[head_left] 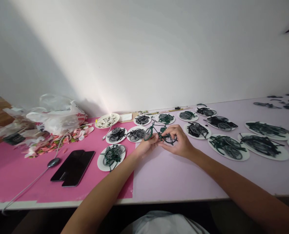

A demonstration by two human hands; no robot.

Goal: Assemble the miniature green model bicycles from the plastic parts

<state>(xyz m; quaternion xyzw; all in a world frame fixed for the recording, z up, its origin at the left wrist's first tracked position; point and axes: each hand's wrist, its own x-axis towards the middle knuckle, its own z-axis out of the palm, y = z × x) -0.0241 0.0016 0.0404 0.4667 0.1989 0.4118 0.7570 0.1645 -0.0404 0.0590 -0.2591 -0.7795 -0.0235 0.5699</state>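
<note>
Two curled hands (146,146) (180,142) on one green bicycle (162,129)

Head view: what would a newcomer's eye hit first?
Probably the small green bicycle model near mid-picture, held between the left hand and right hand. Next, the white plates piled with dark green or black bicycle parts, spread to both sides of it. Then, far left, the bright pink surface with pink-and-green pieces before a white plastic bag.
</note>
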